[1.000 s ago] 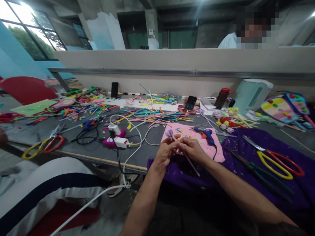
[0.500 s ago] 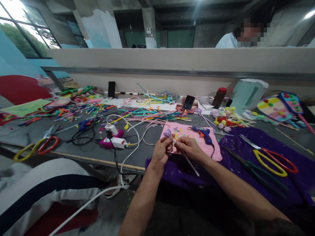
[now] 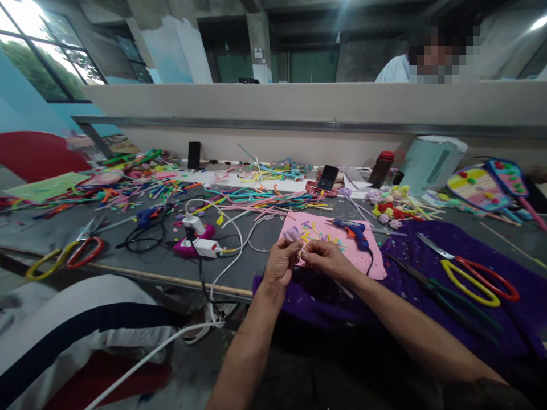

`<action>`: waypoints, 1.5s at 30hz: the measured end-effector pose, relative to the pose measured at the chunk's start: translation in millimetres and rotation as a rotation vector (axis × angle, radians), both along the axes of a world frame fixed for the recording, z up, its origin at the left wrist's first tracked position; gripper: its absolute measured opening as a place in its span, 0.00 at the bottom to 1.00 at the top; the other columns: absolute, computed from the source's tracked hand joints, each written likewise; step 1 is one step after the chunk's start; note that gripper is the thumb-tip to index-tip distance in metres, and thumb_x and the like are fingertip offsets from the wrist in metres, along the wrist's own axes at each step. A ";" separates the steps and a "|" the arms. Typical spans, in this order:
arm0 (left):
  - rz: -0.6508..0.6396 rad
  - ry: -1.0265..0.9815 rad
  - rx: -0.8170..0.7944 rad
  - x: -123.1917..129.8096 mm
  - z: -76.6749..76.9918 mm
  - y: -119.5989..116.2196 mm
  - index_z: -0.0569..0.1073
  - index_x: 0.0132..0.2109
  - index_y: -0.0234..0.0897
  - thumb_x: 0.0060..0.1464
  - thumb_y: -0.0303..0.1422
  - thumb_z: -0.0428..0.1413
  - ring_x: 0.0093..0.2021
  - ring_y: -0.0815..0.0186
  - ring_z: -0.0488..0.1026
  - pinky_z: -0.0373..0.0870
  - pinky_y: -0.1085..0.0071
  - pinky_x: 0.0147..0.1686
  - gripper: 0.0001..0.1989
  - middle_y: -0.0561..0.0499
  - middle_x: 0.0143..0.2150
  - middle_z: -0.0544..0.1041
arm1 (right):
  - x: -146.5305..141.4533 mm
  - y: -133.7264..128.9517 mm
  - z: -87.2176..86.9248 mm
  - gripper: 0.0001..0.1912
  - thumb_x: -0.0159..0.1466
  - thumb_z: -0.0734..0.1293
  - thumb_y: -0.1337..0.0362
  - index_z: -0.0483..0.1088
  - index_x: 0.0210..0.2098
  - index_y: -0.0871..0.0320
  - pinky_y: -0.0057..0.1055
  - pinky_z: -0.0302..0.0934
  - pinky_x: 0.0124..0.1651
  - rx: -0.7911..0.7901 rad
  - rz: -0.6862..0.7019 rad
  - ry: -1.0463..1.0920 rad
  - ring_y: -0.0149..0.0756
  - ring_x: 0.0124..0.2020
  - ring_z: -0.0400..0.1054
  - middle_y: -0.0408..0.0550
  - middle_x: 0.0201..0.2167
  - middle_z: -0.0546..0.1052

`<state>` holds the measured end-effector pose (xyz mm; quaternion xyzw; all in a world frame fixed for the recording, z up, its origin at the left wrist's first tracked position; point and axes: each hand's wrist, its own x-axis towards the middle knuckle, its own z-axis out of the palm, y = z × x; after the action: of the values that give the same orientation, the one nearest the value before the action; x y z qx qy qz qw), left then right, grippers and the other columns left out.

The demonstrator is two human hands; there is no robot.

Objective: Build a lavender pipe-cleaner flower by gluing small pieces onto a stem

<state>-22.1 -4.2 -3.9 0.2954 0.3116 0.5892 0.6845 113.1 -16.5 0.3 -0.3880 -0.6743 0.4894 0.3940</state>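
My left hand [image 3: 282, 262] is closed on a small lilac pipe-cleaner flower [image 3: 292, 234], whose rolled head shows above the thumb. Close against it, my right hand [image 3: 327, 257] pinches a pale pipe cleaner [image 3: 345, 291]; its free end sticks out below the palm. The fingertips of both hands almost meet, and what lies between them is too small to make out. Beneath and beyond the hands is a pink sheet [image 3: 371, 263] strewn with short coloured scraps. A blue hot glue gun [image 3: 358, 232] lies on that sheet, right of my hands.
Scissors [image 3: 470, 279] and dark green pliers [image 3: 440, 293] lie on purple cloth [image 3: 410, 239] at right. Left are a power strip [image 3: 200, 246] with trailing cables and more scissors [image 3: 85, 242]. Pipe cleaners [image 3: 273, 199] run along the back, near a phone [image 3: 327, 179] and bottle [image 3: 381, 169]. A person sits beyond the partition.
The lilac flower has tilted and turned slightly in my left hand. My right hand has shifted a little left, and the pale pipe cleaner's free end shows less.
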 end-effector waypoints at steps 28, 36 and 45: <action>-0.068 0.086 0.008 -0.4 1.0 -3.3 0.73 0.29 0.31 0.30 0.32 0.65 0.16 0.76 0.62 0.56 0.79 0.17 0.14 0.56 0.18 0.68 | 0.6 -3.4 6.3 0.17 0.59 0.59 0.52 0.63 0.23 0.59 0.22 0.48 0.18 0.077 0.001 -0.063 0.24 0.15 0.56 0.38 0.16 0.63; -0.155 0.064 0.006 -1.9 4.6 -4.2 0.74 0.40 0.32 0.34 0.29 0.64 0.15 0.81 0.57 0.49 0.82 0.14 0.20 0.56 0.21 0.67 | 1.5 -0.5 5.9 0.17 0.60 0.59 0.52 0.64 0.24 0.59 0.21 0.46 0.16 0.012 -0.048 0.050 0.22 0.13 0.55 0.37 0.14 0.64; -0.023 0.042 0.043 -2.9 0.6 0.6 0.74 0.34 0.30 0.35 0.31 0.64 0.15 0.81 0.54 0.47 0.82 0.13 0.15 0.59 0.16 0.61 | -0.4 -1.5 8.5 0.17 0.59 0.59 0.52 0.64 0.26 0.60 0.20 0.47 0.15 -0.036 -0.051 0.091 0.22 0.13 0.57 0.40 0.18 0.67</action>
<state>-25.0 -3.6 -3.3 0.3260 0.3095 0.5815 0.6781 112.7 -18.0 8.7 -0.3896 -0.6365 0.5084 0.4296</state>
